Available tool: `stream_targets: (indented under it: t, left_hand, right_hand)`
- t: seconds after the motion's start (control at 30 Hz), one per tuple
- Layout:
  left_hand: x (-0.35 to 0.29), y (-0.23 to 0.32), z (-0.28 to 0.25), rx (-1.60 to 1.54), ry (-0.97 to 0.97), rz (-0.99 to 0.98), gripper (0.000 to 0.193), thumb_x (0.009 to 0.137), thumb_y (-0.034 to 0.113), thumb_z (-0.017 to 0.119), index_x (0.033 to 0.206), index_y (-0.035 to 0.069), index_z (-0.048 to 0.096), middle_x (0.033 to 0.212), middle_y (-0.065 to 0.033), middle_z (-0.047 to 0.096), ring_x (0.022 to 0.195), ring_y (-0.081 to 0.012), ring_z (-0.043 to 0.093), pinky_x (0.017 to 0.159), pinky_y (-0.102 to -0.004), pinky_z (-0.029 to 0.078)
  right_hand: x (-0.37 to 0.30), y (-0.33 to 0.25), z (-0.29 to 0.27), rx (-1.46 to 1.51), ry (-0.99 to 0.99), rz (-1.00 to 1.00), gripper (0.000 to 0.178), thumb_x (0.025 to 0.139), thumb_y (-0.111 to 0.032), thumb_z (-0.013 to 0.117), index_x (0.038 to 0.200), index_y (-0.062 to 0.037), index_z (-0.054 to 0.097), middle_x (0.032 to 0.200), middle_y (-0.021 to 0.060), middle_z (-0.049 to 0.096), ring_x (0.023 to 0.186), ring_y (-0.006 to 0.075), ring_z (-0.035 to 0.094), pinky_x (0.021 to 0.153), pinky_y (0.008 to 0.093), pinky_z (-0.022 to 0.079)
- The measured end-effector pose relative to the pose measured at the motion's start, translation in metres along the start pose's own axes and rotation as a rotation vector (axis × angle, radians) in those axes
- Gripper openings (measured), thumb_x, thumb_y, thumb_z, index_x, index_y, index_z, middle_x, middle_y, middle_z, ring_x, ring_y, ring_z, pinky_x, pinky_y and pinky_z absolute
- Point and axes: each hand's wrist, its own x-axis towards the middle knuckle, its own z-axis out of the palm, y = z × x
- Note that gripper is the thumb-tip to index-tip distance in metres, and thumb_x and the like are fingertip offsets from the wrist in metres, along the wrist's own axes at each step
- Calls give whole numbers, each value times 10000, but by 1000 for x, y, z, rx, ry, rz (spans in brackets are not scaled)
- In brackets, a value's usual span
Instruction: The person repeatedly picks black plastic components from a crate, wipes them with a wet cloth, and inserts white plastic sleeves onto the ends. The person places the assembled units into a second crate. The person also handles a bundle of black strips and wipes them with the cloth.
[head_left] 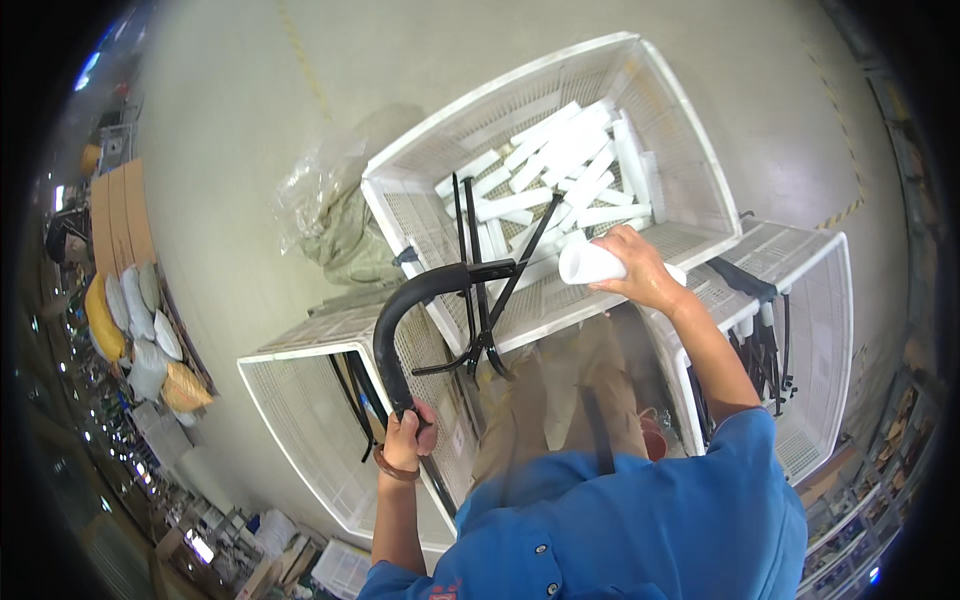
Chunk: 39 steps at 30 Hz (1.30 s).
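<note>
My left hand (408,436) is closed around the lower end of a curved black tube (392,335) with a thick padded-looking sleeve. The tube bends up and right to a flat, narrow black end over the near-left rim of a white basket. My right hand (640,270) grips a white tube (592,263) above the basket's near side, its round end turned left. Part of this tube is hidden by my fingers. Thin black rods (485,330) with bent lower ends lean on the basket's near-left rim, and the black tube's end overlaps them in view.
The large white basket (555,335) holds several white pieces (560,150). White crates stand on both sides of my legs, the left crate (300,440) and right crate (835,330) holding black rods. Clear plastic and greenish cloth (345,225) lie left of the basket. Sacks (140,320) are farther left.
</note>
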Motion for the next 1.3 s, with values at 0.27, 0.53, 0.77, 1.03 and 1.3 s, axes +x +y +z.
stream_targets:
  t: [0.27,0.53,0.77,1.03,1.3]
  left_hand:
    - [-44,22,-10,13,-192,63,441,975,499,541,911,64,506,561,9,408,421,-90,347,401,-259,305]
    - [-74,20,10,276,-171,-56,229,954,276,622,842,85,564,552,34,465,414,-58,407,375,-226,319]
    - [-108,-5,60,405,-254,-149,236,919,274,703,889,91,557,592,26,499,422,-59,424,367,-226,342]
    - [-164,16,105,276,-409,-137,187,935,201,681,871,130,519,556,58,419,416,-50,370,374,-228,301]
    - [-189,-3,169,399,-331,49,230,894,218,733,822,108,544,560,48,469,412,-45,400,372,-223,305]
  right_hand:
    - [-81,-97,-20,-143,302,-73,590,668,-197,834,1211,-144,609,1067,87,568,1058,304,548,878,400,480]
    - [-118,-182,2,-279,434,-260,574,652,-110,806,1189,-93,603,1043,113,590,1002,321,582,851,411,488]
    - [-151,-222,11,-443,310,-363,777,660,-119,814,1364,-117,486,1135,104,589,1067,299,572,929,420,434]
    - [-219,-174,-81,-385,514,-156,654,654,-96,756,1273,-78,547,1101,156,655,1041,364,622,892,443,503]
    - [-271,-177,-122,-128,124,-114,469,675,-96,706,1128,-64,589,1001,203,668,978,402,632,829,466,505]
